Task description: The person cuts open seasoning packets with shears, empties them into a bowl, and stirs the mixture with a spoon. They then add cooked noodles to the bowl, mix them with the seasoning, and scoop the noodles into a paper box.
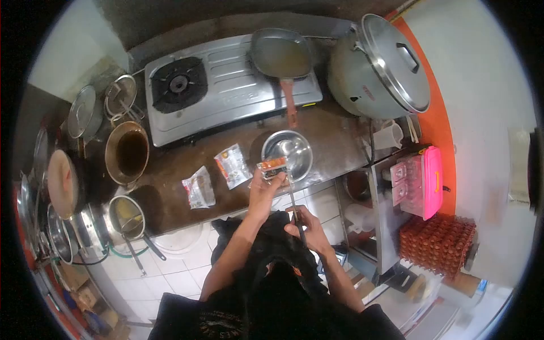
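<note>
My left hand (265, 192) is closed on a small orange-and-clear sachet (272, 165), held over the near rim of a steel bowl (297, 148). My right hand (306, 226), lower and to the right, grips a long thin knife (292, 195) with a dark handle. Its narrow blade points up, the tip end right at the sachet. Shiny metal shows inside the bowl, which stands near the counter's front edge. Left of it lie two silver foil packets: a crumpled packet (199, 188) and an orange-printed packet (232, 165).
A two-burner gas stove (226, 85) spans the back of the counter, with a square pan (280, 54) on its right side. A big lidded pot (368, 73) stands beyond. To the left are an oil-filled pan (128, 153) and a strainer (127, 217). Stacked egg trays (436, 243) sit at right.
</note>
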### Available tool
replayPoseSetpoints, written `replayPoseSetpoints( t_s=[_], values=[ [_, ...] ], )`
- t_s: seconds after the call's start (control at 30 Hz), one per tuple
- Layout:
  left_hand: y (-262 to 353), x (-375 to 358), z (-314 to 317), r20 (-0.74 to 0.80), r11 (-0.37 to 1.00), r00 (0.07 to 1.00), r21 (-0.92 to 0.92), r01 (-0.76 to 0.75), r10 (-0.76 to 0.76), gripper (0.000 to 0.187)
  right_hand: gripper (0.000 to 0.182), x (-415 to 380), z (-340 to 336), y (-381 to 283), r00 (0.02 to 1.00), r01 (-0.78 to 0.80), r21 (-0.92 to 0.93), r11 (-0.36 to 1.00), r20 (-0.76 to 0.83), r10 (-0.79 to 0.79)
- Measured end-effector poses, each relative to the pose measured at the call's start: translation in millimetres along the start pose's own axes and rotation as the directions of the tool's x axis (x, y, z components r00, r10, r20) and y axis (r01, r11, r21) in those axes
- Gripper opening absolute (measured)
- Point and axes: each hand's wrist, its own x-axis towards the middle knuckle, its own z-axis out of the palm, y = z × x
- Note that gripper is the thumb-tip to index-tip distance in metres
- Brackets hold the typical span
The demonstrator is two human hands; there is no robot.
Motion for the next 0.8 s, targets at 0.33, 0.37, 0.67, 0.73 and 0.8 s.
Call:
replayPoseSetpoints(
  t_s=[0.33, 0.37, 0.67, 0.73, 0.8],
  values=[
    [-74.4, 19.7, 97.9, 0.049, 0.994, 0.999, 0.105, -0.017, 0.012, 0.044, 0.060, -3.0, -109.1, 9.5, 0.990, -0.058, 0.046, 0.997, -0.123, 0.063],
    [-79.7, 21.9, 105.1, 0.048, 0.996, 0.999, 0.091, -0.007, 0.003, 0.044, 0.060, -2.1, -118.0, 13.1, 0.991, -0.059, 0.045, 0.997, -0.121, 0.064],
    [-131.9, 43.7, 141.7, 0.028, 0.993, 0.999, 0.110, -0.041, 0.038, 0.045, 0.053, 6.1, -183.8, 29.3, 0.988, -0.101, -0.013, 0.995, -0.116, 0.099],
    [-136.4, 49.5, 148.5, 0.018, 0.990, 0.997, 0.115, -0.079, 0.078, 0.046, 0.048, 9.1, -189.2, 35.8, 0.981, -0.094, -0.039, 0.995, -0.175, 0.086],
    [-134.4, 53.9, 152.3, 0.007, 0.996, 1.000, 0.080, 0.025, -0.026, 0.044, 0.046, 7.0, -194.9, 31.9, 0.977, -0.101, -0.093, 0.990, -0.199, 0.081]
  ],
)
